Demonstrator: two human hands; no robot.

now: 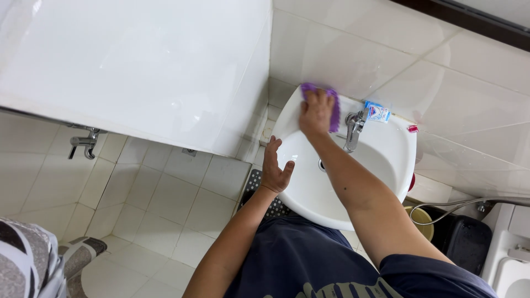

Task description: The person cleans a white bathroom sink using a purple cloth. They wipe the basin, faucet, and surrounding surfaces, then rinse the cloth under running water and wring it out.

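purple cloth [333, 105] under right hand [316, 113], on sink [386, 152] back rim.

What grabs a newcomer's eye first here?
The purple cloth, pressed by the right hand on the back left rim of the white sink, stands out against the white tiles. The left hand rests open on the sink's left edge, and a chrome tap stands beside the cloth.

Head camera looks steeply down, fairly near, over the sink [386, 160].
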